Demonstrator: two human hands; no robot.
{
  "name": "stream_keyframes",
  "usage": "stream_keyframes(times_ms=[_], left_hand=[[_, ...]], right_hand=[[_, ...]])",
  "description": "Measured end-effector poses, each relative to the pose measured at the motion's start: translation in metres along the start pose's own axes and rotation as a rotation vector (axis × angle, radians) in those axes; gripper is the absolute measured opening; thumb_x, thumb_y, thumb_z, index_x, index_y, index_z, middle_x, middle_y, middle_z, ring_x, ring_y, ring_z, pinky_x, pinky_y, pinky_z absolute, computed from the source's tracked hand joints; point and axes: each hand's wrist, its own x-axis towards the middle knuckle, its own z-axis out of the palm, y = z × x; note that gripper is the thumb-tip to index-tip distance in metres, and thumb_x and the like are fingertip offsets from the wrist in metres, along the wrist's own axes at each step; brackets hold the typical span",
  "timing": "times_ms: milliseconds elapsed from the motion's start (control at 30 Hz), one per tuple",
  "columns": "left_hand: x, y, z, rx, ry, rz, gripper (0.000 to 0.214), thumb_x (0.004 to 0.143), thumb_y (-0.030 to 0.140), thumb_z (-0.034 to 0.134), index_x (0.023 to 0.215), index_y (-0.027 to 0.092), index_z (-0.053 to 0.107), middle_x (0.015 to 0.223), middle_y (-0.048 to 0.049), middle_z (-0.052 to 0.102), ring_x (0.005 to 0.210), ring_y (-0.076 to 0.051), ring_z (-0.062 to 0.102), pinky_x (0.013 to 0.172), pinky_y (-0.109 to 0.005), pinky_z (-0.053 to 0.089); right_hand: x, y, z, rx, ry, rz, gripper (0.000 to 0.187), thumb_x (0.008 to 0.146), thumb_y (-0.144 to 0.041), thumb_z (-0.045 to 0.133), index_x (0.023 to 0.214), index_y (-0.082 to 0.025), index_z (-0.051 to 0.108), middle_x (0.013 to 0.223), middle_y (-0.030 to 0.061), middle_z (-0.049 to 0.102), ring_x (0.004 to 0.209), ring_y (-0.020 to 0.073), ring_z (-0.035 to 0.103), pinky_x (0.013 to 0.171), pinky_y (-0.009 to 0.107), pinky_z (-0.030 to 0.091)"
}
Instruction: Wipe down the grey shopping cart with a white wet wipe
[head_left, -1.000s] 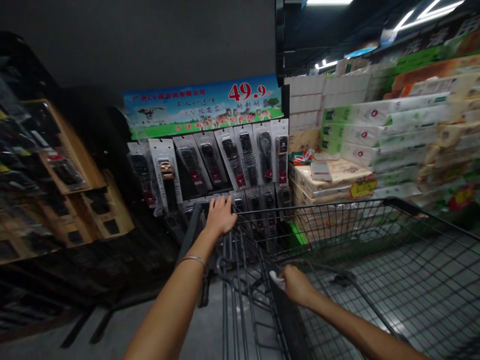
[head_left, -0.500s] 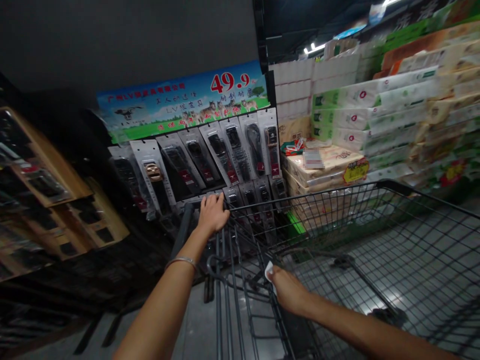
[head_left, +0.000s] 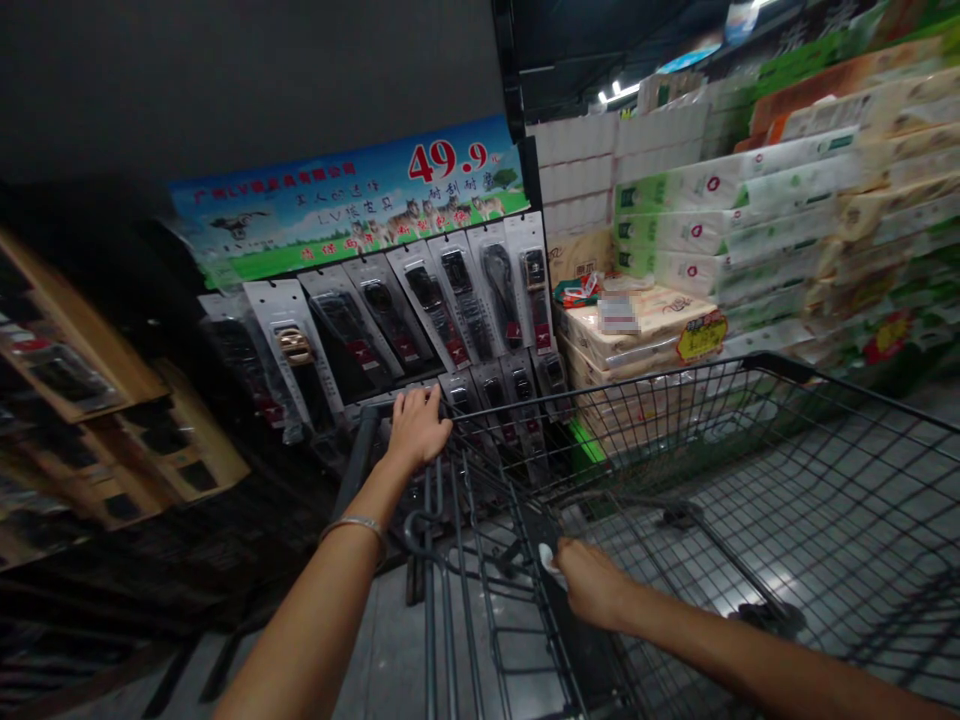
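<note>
A black wire shopping cart (head_left: 780, 368) stands in front of me. My left hand (head_left: 418, 428) has its fingers curled over the cart's top corner, beside the handle end. A metal bracelet (head_left: 358, 524) circles that wrist. Lower and to the right, my right hand (head_left: 596, 582) is closed on a small white tissue-like piece (head_left: 547, 557). It holds this piece at the dark flat panel (head_left: 581, 640) inside the cart's near end. Most of the white piece is hidden by the fingers.
Packaged belts (head_left: 427, 290) hang on a rack under a blue price sign (head_left: 352, 200). Wooden display boxes (head_left: 202, 430) stand at the left. Stacked tissue packs (head_left: 667, 240) rise behind the cart at the right. Grey tiled floor (head_left: 390, 640) shows below.
My right hand has shifted slightly right and down with the white piece along the panel. My left hand keeps its place on the cart. The view has turned slightly right.
</note>
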Motion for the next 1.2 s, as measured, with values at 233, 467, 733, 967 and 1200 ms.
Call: stream_keyframes(times_ms=[233,467,733,967,1200], left_hand=[[-0.001,0.001,-0.002,-0.011,-0.012,-0.004,0.063,0.078,0.031,0.035,0.137,0.009,0.033,0.135,-0.0139,0.045,0.130,-0.024,0.033,0.112,-0.042,0.017],[-0.001,0.001,-0.001,-0.018,-0.007,-0.004,0.062,0.078,0.031,0.035,0.137,0.011,0.034,0.135,-0.0127,0.045,0.130,-0.024,0.033,0.112,-0.043,0.017],[0.000,0.000,0.000,-0.018,-0.011,0.006,0.063,0.078,0.030,0.035,0.138,0.008,0.033,0.135,-0.0142,0.044,0.131,-0.025,0.032,0.112,-0.043,0.015],[0.000,0.000,0.001,-0.039,0.001,0.013,0.064,0.078,0.031,0.035,0.137,0.006,0.033,0.135,-0.0159,0.044,0.130,-0.026,0.032,0.111,-0.045,0.016],[0.001,0.000,0.001,-0.056,-0.008,0.005,0.064,0.077,0.030,0.035,0.137,0.007,0.033,0.135,-0.0158,0.043,0.131,-0.027,0.031,0.112,-0.045,0.015]], right_hand=[[0.008,-0.001,-0.018,0.127,0.160,-0.186,0.035,0.073,0.000,0.040,0.086,-0.016,0.068,0.087,0.0072,0.063,0.082,0.0161,0.058,0.068,0.022,0.036],[0.009,0.017,-0.012,-0.099,0.070,-0.433,0.044,0.081,-0.003,0.041,0.114,-0.023,0.062,0.095,0.0057,0.063,0.086,0.0173,0.055,0.075,0.025,0.037],[0.016,0.022,-0.022,-0.399,0.012,-0.501,0.026,0.088,-0.015,0.044,0.103,-0.015,0.065,0.096,0.0102,0.062,0.089,0.0207,0.058,0.077,0.030,0.042],[0.012,0.020,-0.028,-0.276,0.132,-0.425,0.053,0.079,-0.005,0.043,0.129,-0.023,0.047,0.099,0.0081,0.058,0.088,0.0184,0.057,0.072,0.027,0.042],[0.015,0.018,-0.001,-0.199,0.080,-0.479,0.057,0.075,-0.001,0.042,0.126,-0.026,0.051,0.096,0.0051,0.058,0.084,0.0167,0.057,0.069,0.025,0.041]])
